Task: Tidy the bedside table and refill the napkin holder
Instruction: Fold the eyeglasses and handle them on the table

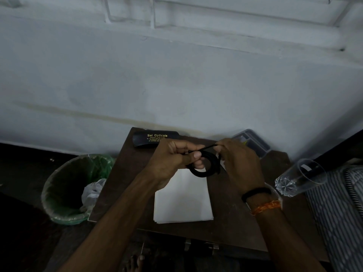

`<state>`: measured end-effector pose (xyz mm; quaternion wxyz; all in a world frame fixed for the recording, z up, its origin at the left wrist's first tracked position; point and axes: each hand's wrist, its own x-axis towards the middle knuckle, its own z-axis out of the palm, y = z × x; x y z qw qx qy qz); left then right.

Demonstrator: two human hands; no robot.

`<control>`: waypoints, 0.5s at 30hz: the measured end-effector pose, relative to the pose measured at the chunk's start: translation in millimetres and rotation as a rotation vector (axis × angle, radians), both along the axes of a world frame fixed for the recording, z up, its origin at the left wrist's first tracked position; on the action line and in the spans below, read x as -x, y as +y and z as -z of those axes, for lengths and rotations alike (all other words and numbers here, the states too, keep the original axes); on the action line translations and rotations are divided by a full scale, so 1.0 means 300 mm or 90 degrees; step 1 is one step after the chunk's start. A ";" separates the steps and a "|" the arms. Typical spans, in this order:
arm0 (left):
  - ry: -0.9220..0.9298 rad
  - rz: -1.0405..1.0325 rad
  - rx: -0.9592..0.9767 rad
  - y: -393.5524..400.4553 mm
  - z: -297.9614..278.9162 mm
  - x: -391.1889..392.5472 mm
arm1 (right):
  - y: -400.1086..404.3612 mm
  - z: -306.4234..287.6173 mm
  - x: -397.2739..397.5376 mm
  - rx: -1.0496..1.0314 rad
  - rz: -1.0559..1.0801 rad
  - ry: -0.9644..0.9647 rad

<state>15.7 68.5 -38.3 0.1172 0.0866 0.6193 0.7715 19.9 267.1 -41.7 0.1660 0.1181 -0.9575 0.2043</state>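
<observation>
We coil the black cable [204,165], gripped in both our left hand [172,161] and right hand [239,163], above the napkins [182,201]; the holder refill is not yet done

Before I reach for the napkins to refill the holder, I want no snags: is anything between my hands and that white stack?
Yes. Both hands are busy: the left hand and right hand hold a coiled black cable right above the napkins. Nothing lies on the visible part of the stack.

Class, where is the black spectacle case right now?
In the head view, the black spectacle case lies at the table's far left corner by the wall, just beyond the left hand.
</observation>
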 end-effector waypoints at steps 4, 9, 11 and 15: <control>0.003 -0.003 -0.012 0.016 0.000 -0.004 | -0.028 -0.046 -0.015 0.201 0.009 0.068; 0.022 -0.027 0.017 0.018 -0.003 -0.008 | -0.051 -0.046 -0.017 0.406 0.031 0.000; 0.028 -0.032 0.029 0.020 -0.004 -0.008 | -0.049 -0.043 -0.012 0.469 0.048 -0.019; 0.018 -0.043 0.022 0.029 0.002 -0.011 | -0.053 -0.035 -0.010 0.600 0.066 -0.142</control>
